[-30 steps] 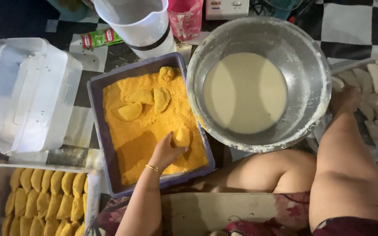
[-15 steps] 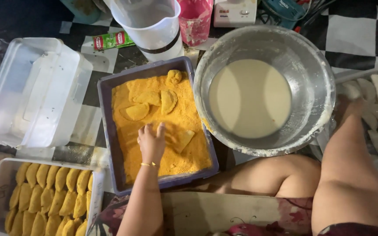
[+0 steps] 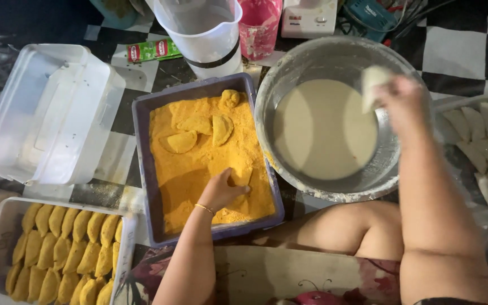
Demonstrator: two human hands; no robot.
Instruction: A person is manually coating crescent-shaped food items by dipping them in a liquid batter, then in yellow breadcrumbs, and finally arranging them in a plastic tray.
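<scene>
While the left hand (image 3: 224,192) presses, fingers curled, on a pastry half-buried in the orange crumb tray (image 3: 142,147), the right hand (image 3: 399,99) pinches a pale raw pastry (image 3: 373,79) above the metal batter bowl (image 3: 289,73); a loose pinch could drop it, splashing batter into the crumbs beside it.

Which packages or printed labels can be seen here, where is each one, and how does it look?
Small flat packet: on the checkered floor, left of the clear measuring jug; rectangular, green with red patches.
Pink bag: top centre, right of the jug; crinkled, with white print.
White appliance: top, right of the bag; boxy, small dark label.
</scene>
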